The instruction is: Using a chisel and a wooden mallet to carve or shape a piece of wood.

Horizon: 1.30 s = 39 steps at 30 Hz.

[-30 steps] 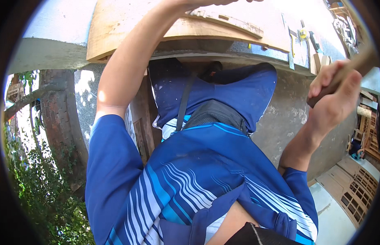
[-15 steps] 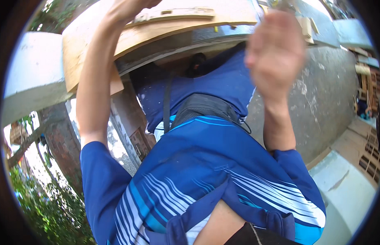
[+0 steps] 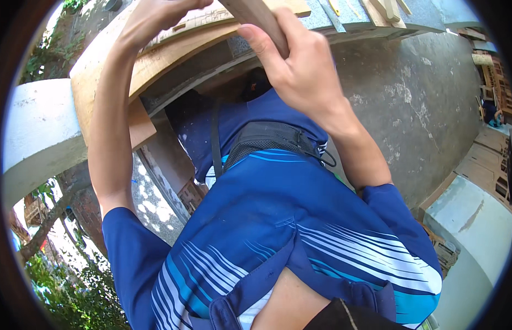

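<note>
My right hand [image 3: 300, 71] is raised at the top centre, fingers wrapped around a pale wooden handle [image 3: 256, 16] that runs out of the top edge. My left hand [image 3: 157, 16] reaches up at the top left and lies on a pale carved wooden panel [image 3: 212, 19]. Its fingertips are cut off by the frame edge. The panel sits on a wider brown board [image 3: 129, 71] on a grey bench top [image 3: 349, 14]. Both hands are close together over the panel. Below them I see my blue striped shirt [image 3: 278, 220].
A black mesh pouch on a strap [image 3: 267, 137] hangs at my waist. Small tools and wood offcuts [image 3: 385, 8] lie on the bench at the top right. Grey concrete floor [image 3: 421, 110] spreads right; a white concrete beam [image 3: 36, 137] and foliage [image 3: 63, 286] are left.
My right hand swung from far right, holding the wooden handle, across to the top centre beside my left hand. The view tilted, bringing the board closer.
</note>
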### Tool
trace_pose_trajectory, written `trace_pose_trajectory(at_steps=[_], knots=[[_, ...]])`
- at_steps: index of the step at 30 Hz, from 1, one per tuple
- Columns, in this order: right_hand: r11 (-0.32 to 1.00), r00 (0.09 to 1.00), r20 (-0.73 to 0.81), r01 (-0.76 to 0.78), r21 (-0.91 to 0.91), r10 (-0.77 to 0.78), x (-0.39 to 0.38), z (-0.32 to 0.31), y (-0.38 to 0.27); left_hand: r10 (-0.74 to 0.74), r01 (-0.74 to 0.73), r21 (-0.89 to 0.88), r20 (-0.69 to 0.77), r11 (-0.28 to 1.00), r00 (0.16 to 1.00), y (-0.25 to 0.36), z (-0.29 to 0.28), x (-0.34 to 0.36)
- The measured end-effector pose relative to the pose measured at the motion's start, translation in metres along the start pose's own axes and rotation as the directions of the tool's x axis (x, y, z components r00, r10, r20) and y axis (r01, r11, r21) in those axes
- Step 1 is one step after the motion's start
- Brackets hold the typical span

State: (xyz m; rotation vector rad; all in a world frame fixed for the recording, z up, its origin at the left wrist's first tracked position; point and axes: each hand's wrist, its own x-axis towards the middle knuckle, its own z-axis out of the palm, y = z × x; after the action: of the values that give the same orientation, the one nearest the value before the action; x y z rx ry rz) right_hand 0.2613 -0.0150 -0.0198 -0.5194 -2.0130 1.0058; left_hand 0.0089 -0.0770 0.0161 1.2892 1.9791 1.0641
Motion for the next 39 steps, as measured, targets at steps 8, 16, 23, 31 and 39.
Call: trace_pose_trajectory(at_steps=[8, 16, 23, 31, 39], knots=[[0.855, 0.963, 0.067, -0.262, 0.447, 0.260, 0.005, -0.018, 0.013, 0.263, -0.274, -0.457, -0.089, 0.846, 0.961, -0.031, -0.026, -0.001], [0.912, 0.944, 0.164, -0.322, 0.254, 0.288, 0.027, -0.010, 0.038, 0.206, -0.464, -0.472, -0.500, 0.749, 0.841, -0.023, -0.101, -0.082], [0.984, 0.983, 0.072, -0.166, -0.070, 0.171, 0.091, 0.004, 0.092, 0.062, 0.148, 0.504, -0.376, 0.851, 0.924, -0.083, -0.064, -0.066], [0.962, 0.985, 0.108, -0.106, -0.253, 0.137, 0.135, -0.004, 0.140, 0.090, 0.006, 0.372, -0.239, 0.928, 0.967, -0.078, -0.045, -0.074], [0.957, 0.944, 0.287, -0.080, -0.280, 0.163, 0.134, 0.000, 0.125, 0.077, 0.063, 0.456, -0.282, 0.888, 0.956, -0.080, -0.037, -0.080]])
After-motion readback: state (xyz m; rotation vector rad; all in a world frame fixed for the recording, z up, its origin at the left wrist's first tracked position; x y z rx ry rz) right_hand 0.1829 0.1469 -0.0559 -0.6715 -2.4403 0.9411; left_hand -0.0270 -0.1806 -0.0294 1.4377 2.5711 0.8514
